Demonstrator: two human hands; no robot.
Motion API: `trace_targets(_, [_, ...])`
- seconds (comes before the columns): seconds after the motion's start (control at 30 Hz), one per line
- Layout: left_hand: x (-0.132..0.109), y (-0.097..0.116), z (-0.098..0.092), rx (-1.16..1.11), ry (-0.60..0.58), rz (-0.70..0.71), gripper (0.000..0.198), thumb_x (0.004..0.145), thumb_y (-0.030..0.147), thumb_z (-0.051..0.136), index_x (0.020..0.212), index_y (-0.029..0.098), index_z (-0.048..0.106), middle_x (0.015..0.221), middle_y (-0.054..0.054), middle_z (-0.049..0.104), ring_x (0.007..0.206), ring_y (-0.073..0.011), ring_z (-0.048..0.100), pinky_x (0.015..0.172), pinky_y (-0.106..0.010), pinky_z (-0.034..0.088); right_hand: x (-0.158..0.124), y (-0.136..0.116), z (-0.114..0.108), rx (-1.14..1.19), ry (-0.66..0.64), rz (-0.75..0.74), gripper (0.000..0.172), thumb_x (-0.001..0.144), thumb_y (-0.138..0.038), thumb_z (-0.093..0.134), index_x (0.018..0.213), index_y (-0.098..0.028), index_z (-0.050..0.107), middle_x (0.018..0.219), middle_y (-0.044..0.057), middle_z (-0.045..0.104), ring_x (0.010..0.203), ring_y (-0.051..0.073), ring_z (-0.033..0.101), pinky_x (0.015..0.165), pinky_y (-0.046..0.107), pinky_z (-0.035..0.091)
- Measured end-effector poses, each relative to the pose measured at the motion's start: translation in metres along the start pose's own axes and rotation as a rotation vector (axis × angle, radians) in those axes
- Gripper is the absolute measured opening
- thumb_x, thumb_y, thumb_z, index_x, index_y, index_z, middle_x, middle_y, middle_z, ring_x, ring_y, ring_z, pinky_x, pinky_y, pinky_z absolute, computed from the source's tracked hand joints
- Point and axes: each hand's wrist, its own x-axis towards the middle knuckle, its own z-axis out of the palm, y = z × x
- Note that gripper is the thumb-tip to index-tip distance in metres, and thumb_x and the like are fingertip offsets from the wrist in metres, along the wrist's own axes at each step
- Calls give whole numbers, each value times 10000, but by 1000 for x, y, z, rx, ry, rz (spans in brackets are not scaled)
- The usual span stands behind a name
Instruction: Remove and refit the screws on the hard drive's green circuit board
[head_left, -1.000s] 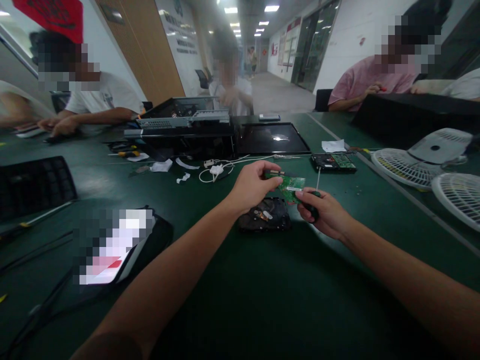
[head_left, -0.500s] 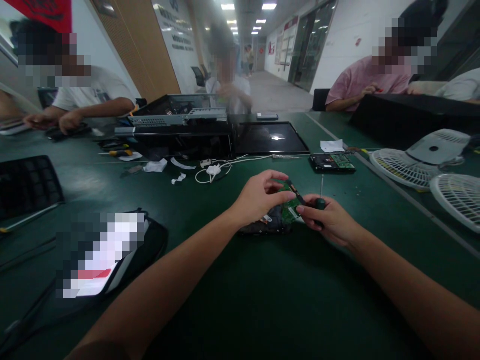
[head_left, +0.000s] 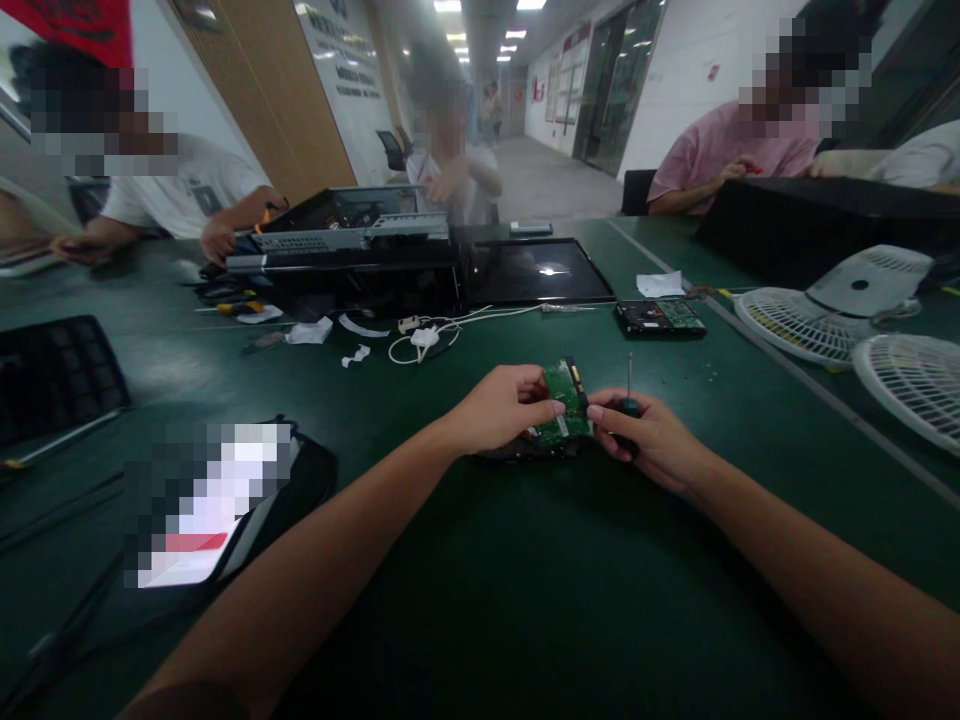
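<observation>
Left hand (head_left: 504, 408) pinched green rectangular circuit board (head_left: 560, 384) above black boxy metal drive (head_left: 525, 453), well short of far edge of dark-green flat worktop (head_left: 480, 590); right hand (head_left: 654, 430) clasped dark-handled metal-shafted screwdriver (head_left: 629, 406), shaft up, presumably freeing fingertips to steady board.

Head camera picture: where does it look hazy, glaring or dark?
Head view: haze blurs the person opposite; head view: light glares off the shiny black panel; head view: the near tabletop is very dark, while the green circuit board looks clearer, its markings unreadable.
</observation>
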Motion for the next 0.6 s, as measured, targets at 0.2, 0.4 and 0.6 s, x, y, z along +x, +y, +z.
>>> trace_targets(0.2, [-1, -4, -2, -22, 58, -27, 319, 858, 233, 757, 1143, 177, 625, 962, -64, 749, 884, -214, 738, 770, -356, 603, 2, 3, -3, -10, -3, -17, 304, 780, -395, 903, 961, -217, 736, 615, -42, 563, 515, 86, 461, 444, 238, 290])
trace_targets(0.4, [-3, -4, 2, 42, 92, -55, 401, 932, 283, 698, 1294, 213, 541, 1009, -67, 745, 889, -224, 737, 697, -336, 605, 1, -3, -7, -116, -10, -20, 311, 785, -374, 899, 986, -203, 736, 695, -13, 649, 535, 87, 509, 454, 234, 342])
trace_targets(0.6, [-3, -4, 4, 146, 109, 30, 329, 904, 222, 716, 1219, 182, 632, 1067, -80, 728, 976, -222, 727, 858, -377, 601, 2, -1, -13, -192, -70, 12, 292, 801, -353, 880, 974, -182, 720, 861, 47, 741, 552, 80, 531, 455, 232, 350])
